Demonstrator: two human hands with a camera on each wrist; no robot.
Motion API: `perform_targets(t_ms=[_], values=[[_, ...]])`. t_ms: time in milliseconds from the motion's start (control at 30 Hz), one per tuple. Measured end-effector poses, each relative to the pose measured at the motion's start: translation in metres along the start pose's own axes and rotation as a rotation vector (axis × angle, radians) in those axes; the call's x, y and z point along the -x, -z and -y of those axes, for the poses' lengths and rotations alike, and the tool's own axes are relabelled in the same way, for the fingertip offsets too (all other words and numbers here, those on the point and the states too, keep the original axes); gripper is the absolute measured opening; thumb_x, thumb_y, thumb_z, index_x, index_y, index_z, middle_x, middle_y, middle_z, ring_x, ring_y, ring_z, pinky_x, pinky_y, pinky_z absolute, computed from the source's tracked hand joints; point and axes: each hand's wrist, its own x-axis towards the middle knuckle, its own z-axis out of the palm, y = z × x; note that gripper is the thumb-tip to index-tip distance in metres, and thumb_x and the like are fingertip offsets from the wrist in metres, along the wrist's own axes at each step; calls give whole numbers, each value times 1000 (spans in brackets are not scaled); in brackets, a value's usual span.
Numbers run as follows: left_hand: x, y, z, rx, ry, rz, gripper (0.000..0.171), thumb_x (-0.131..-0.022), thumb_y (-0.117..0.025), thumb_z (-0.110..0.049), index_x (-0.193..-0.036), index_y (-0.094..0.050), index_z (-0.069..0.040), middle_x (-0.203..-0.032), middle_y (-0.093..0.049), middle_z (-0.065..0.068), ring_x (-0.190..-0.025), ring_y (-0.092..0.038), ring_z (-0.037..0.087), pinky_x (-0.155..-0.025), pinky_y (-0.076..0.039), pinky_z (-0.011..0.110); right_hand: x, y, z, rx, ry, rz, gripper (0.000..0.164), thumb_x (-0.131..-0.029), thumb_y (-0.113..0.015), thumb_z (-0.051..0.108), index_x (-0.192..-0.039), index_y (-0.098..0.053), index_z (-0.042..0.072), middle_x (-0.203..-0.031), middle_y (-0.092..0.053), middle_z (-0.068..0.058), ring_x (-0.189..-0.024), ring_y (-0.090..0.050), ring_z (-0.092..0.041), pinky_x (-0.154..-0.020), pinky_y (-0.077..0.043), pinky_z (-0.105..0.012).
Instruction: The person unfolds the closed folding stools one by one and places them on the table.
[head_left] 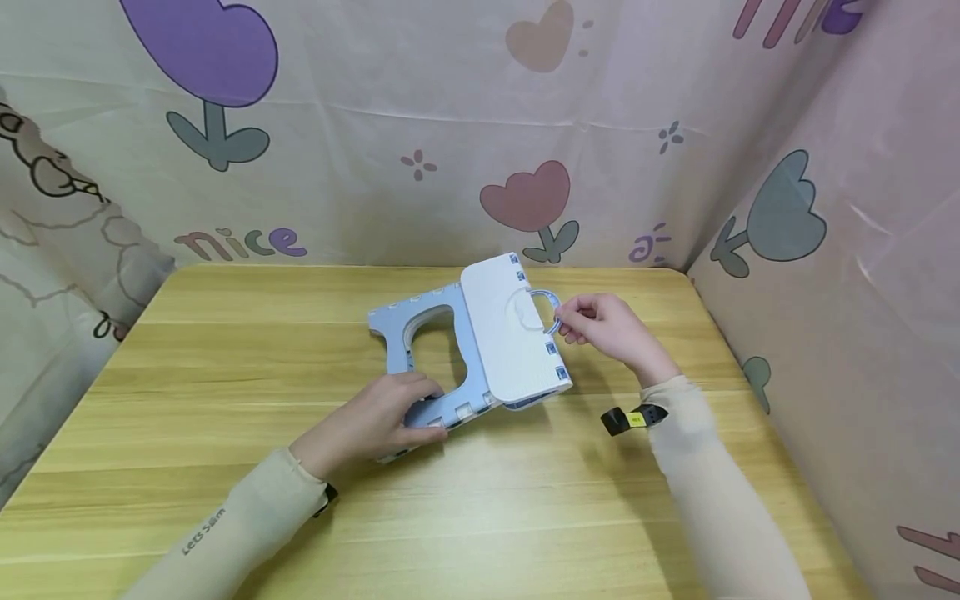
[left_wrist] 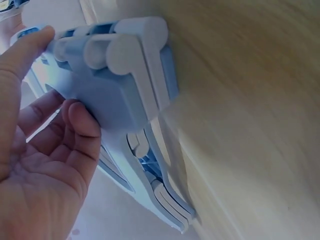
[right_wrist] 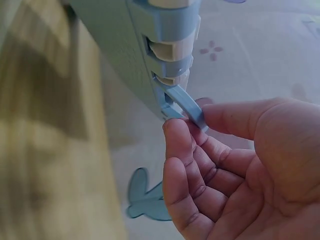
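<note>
A folded plastic step stool (head_left: 498, 342) lies slantwise over the middle of the table, with a white top panel and a light blue leg frame (head_left: 470, 358). My left hand (head_left: 382, 412) grips the near leg of that frame, thumb on one side and fingers through the opening. Seen from the left wrist, the fingers (left_wrist: 82, 120) curl around the blue leg edge. At the stool's right end, my right hand (head_left: 603, 325) pinches the curved blue carry handle (right_wrist: 187, 105) between thumb and fingers. The stool's underside is mostly hidden in the head view.
The wooden table (head_left: 225, 350) reaches back to a patterned cloth (head_left: 360, 192) hung behind it. Another stretch of cloth (head_left: 840, 333) runs along the right edge. A black strap with a yellow label (head_left: 636, 418) is on the right wrist.
</note>
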Motion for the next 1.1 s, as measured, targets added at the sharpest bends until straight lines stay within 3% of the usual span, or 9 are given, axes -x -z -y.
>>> perform_targets(t_ms=[133, 333, 700, 1100], values=[[-1, -1, -1, 46, -33, -35, 35, -91, -88, -34, -114, -74, -12, -100, -73, -3, -77, -55, 4, -63, -47, 17, 7, 8, 13, 2, 31, -25, 29, -111, -61, 23, -112, -71, -4, -100, -73, -20, -82, -67, -17, -75, -61, -21], [-4, -1, -2, 126, -32, -50, 36, -92, -87, -36, -117, -73, -15, -98, -70, -7, -76, -54, 4, -62, -48, 17, 15, 17, 30, -5, 74, -75, 30, -110, -63, 27, -110, -71, -3, -98, -73, -17, -82, -68, -18, -76, -62, -23], [-5, -5, 0, 229, -63, -111, 34, -94, -86, -31, -120, -72, -14, -97, -65, -7, -77, -56, 9, -62, -52, 19, 22, 21, 57, -59, 154, -148, 30, -110, -63, 29, -110, -70, -1, -93, -71, -7, -77, -67, -13, -75, -61, -22], [-12, -10, -2, 297, -75, -101, 32, -96, -83, -28, -122, -69, -17, -100, -65, -7, -85, -61, 10, -70, -60, 28, 28, 16, 89, -82, 230, -204, 29, -109, -66, 32, -113, -73, 4, -94, -71, -8, -77, -69, -16, -76, -62, -24]])
